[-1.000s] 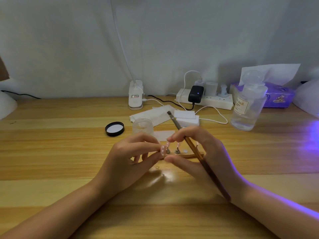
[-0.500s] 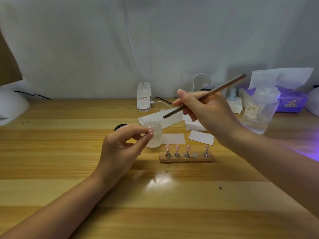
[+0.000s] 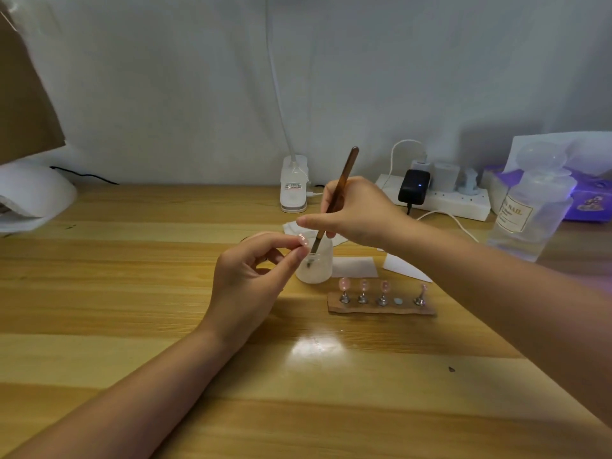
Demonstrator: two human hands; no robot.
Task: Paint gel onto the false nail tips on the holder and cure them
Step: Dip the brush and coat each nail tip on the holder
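Observation:
My left hand (image 3: 255,276) pinches one pink false nail tip (image 3: 302,240) between thumb and forefinger, just left of a small frosted gel jar (image 3: 316,268). My right hand (image 3: 357,212) grips a brown-handled brush (image 3: 341,180) held steeply, its tip dipped down inside the jar. To the right of the jar lies the wooden holder (image 3: 381,308) with several metal stands carrying pink nail tips (image 3: 363,286); one spot on it shows only a bare round disc.
A white curing lamp (image 3: 31,193) sits at the far left. Behind are a clip-lamp base (image 3: 293,190), a power strip (image 3: 443,197) with plugs and cables, a clear bottle (image 3: 530,213) and a purple tissue box (image 3: 592,200). White wipes (image 3: 354,266) lie behind the holder.
My left hand lifted a nail tip off the holder and holds it up. My right hand swung the brush upright and lowered its tip into the jar.

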